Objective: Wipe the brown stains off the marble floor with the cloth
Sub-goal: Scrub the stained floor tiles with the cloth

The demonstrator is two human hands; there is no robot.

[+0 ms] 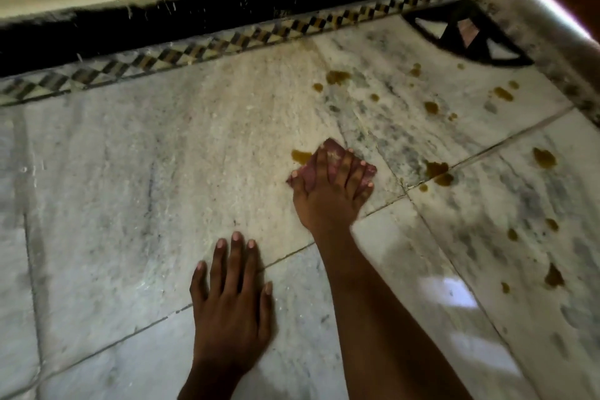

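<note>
Right hand [328, 187]: fingers spread flat, pressing the folded pink cloth [334, 157] onto the marble floor [130, 172]; no pinch
Left hand [232, 289]: flat, fingers straight, resting on the floor, holding nothing
Cloth position: under the right fingers, touching the nearest brown stain [301, 156] at its left edge
Remaining stains: scattered right of the cloth, towards the patterned border strip [207, 45]
Handling: judged soft, light, limp; best controlled by palm pressure from above
Stain condition: appears wet, though blur prevents certainty
Writing or labels: none legible
</note>
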